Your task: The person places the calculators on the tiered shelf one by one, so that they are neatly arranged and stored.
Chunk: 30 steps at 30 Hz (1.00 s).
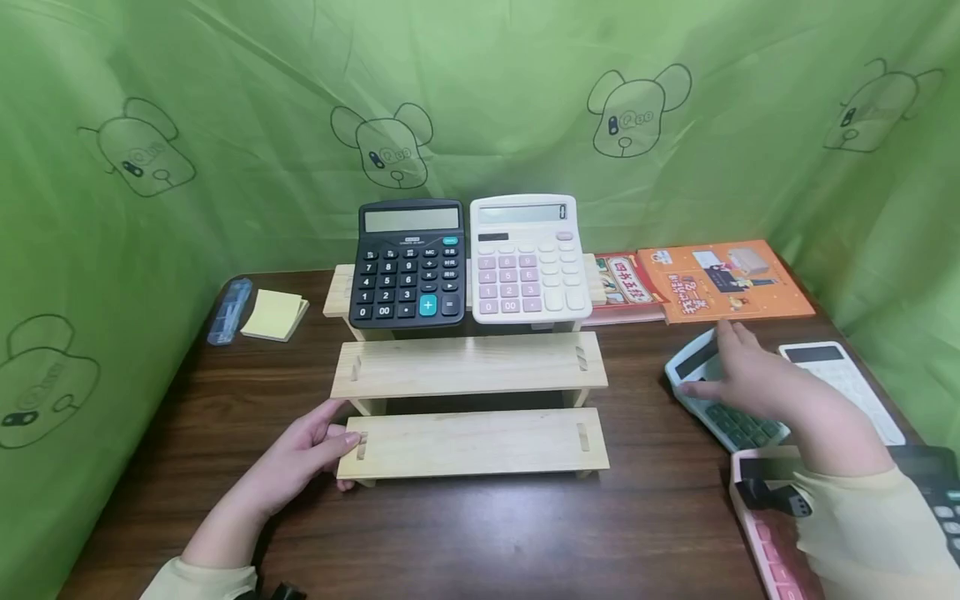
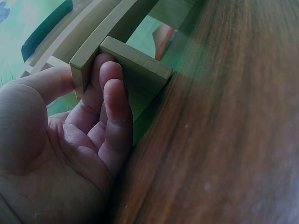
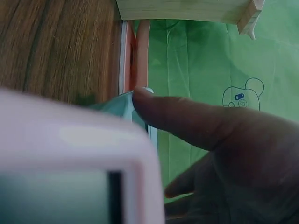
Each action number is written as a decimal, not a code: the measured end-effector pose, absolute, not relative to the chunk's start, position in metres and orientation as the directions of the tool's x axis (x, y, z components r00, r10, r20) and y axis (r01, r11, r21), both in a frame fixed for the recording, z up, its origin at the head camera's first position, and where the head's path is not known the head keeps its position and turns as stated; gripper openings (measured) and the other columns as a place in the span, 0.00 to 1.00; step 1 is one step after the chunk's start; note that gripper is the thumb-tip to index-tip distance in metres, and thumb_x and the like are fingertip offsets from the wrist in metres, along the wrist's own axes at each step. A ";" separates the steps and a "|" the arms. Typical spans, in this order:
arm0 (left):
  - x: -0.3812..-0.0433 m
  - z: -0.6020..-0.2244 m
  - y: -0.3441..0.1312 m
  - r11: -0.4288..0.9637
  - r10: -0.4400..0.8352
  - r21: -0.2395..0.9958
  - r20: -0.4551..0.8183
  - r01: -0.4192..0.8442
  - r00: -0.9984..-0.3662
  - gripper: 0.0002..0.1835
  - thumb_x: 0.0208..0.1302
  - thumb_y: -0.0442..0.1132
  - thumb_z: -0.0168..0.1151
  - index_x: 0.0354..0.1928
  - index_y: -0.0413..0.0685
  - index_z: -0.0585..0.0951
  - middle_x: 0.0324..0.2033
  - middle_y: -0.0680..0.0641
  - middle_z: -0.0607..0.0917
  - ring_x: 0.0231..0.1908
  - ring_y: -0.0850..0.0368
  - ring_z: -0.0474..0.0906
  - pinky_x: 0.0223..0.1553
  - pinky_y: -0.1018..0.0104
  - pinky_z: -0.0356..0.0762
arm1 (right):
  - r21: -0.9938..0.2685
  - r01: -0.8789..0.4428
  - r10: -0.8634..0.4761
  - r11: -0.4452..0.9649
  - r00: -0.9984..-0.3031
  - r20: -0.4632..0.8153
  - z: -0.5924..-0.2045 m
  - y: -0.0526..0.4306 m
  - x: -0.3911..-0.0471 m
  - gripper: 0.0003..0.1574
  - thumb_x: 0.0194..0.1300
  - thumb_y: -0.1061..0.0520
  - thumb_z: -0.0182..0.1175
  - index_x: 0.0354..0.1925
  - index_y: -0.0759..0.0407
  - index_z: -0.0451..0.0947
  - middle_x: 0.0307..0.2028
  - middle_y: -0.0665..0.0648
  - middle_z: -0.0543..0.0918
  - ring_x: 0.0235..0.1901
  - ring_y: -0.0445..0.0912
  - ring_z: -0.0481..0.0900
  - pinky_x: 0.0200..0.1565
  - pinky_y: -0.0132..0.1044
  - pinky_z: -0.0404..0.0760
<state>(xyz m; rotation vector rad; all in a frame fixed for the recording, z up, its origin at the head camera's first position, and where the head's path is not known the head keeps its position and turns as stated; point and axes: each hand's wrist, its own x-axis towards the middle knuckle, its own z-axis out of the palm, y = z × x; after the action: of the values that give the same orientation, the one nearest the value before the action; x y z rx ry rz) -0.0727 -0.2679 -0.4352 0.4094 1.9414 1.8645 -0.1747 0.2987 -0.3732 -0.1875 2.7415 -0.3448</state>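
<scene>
My left hand grips the left end of a light wooden stepped shelf, thumb on the lowest board's end. In the left wrist view, the fingers curl under that board beside its support. My right hand is over a blue-green calculator lying slanted on the table. Its thumb and fingers are spread across the upper part, and the thumb reaches the edge in the right wrist view. A black calculator and a white-and-pink calculator lean side by side on the top step.
A white calculator, a pink calculator and a dark calculator lie at the right. Behind are an orange book and a red book. Yellow sticky notes and a blue case sit at the left, near green curtains.
</scene>
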 end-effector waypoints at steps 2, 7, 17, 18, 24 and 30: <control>-0.073 -0.434 -0.267 0.069 0.479 0.995 -0.095 -0.071 -0.873 0.32 0.74 0.31 0.48 0.74 0.42 0.47 0.32 0.32 0.83 0.20 0.43 0.80 0.22 0.49 0.80 | -0.243 -0.113 -0.193 0.964 -0.920 -0.341 -0.376 0.299 -0.172 0.84 0.50 0.22 0.62 0.69 0.83 0.33 0.65 0.88 0.41 0.62 0.81 0.47 0.57 0.74 0.55; -0.070 -0.435 -0.268 0.094 0.481 0.991 -0.124 -0.090 -0.868 0.33 0.74 0.31 0.48 0.73 0.37 0.46 0.32 0.32 0.83 0.20 0.44 0.80 0.24 0.49 0.81 | -0.187 -0.172 -0.228 0.967 -0.914 -0.337 -0.387 0.297 -0.161 0.90 0.40 0.20 0.67 0.72 0.75 0.31 0.64 0.87 0.47 0.56 0.85 0.54 0.50 0.76 0.62; -0.068 -0.438 -0.268 0.090 0.478 0.990 -0.139 -0.109 -0.867 0.33 0.74 0.32 0.48 0.72 0.35 0.45 0.33 0.31 0.83 0.20 0.45 0.80 0.24 0.49 0.81 | -0.176 -0.223 -0.271 0.959 -0.905 -0.327 -0.389 0.282 -0.160 0.83 0.40 0.27 0.70 0.76 0.63 0.36 0.57 0.78 0.61 0.49 0.69 0.65 0.33 0.60 0.76; -0.069 -0.438 -0.268 0.088 0.479 0.990 -0.136 -0.107 -0.867 0.33 0.74 0.32 0.48 0.73 0.35 0.44 0.33 0.31 0.83 0.20 0.45 0.80 0.24 0.49 0.81 | -0.193 -0.241 -0.292 0.951 -0.906 -0.308 -0.387 0.282 -0.160 0.82 0.40 0.27 0.70 0.76 0.62 0.37 0.58 0.77 0.62 0.49 0.67 0.66 0.33 0.58 0.76; -0.071 -0.437 -0.267 0.074 0.482 0.993 -0.113 -0.088 -0.869 0.33 0.74 0.32 0.48 0.73 0.36 0.45 0.32 0.31 0.83 0.20 0.45 0.80 0.23 0.49 0.81 | -0.299 -0.303 -0.350 0.905 -0.929 -0.119 -0.365 0.271 -0.155 0.83 0.43 0.28 0.72 0.77 0.52 0.30 0.61 0.71 0.59 0.49 0.61 0.64 0.37 0.59 0.74; -0.071 -0.435 -0.267 0.061 0.483 0.995 -0.099 -0.079 -0.870 0.33 0.74 0.31 0.48 0.73 0.37 0.45 0.32 0.31 0.83 0.19 0.44 0.80 0.23 0.49 0.81 | -0.379 -0.391 -0.416 0.839 -0.909 0.017 -0.338 0.252 -0.138 0.81 0.41 0.29 0.74 0.77 0.44 0.32 0.65 0.66 0.58 0.51 0.55 0.63 0.40 0.51 0.76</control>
<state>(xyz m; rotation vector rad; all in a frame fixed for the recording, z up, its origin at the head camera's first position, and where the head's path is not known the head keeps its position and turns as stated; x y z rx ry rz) -0.0708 -0.2671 -0.4353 0.4026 1.9390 1.8619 -0.1380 0.2519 -0.3378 -0.6484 2.9489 -0.5866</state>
